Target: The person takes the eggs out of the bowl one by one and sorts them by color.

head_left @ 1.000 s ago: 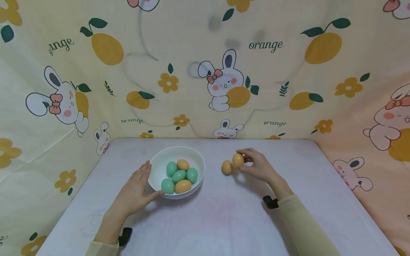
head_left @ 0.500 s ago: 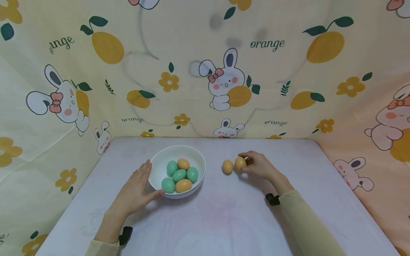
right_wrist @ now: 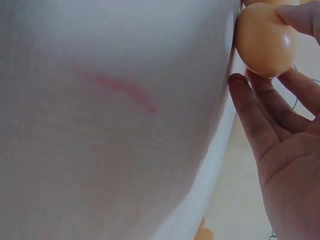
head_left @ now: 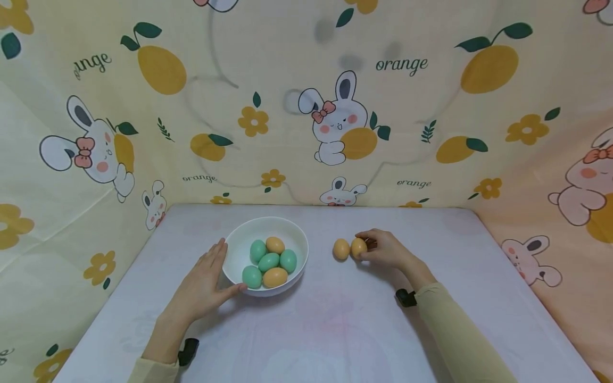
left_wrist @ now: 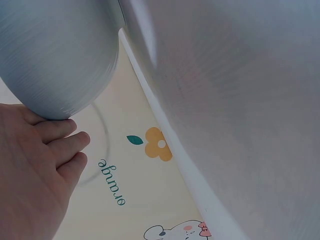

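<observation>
A white bowl [head_left: 232, 255] on the left of the table holds several green eggs [head_left: 268, 262] and two orange ones [head_left: 275, 277]. My left hand [head_left: 201, 287] rests against its left side, fingers extended and thumb at the near rim. The left wrist view shows those fingers touching the bowl's outer wall [left_wrist: 65, 60]. To the right of the bowl, my right hand [head_left: 388, 249] pinches an orange egg [head_left: 358, 248] between thumb and fingers, low at the tabletop. Another orange egg [head_left: 341, 249] stands just left of it. In the right wrist view, the thumb lies on the held egg [right_wrist: 265, 42].
A pale cloth covers the table [head_left: 306, 330]. Fabric walls printed with rabbits and oranges [head_left: 359, 143] stand close behind the table and at both sides. Each wrist carries a small black camera, such as the right one [head_left: 405, 298].
My right hand has lowered the orange egg toward the tabletop, beside the other orange egg. The left hand and the bowl have stayed in place; the head view has shifted slightly.
</observation>
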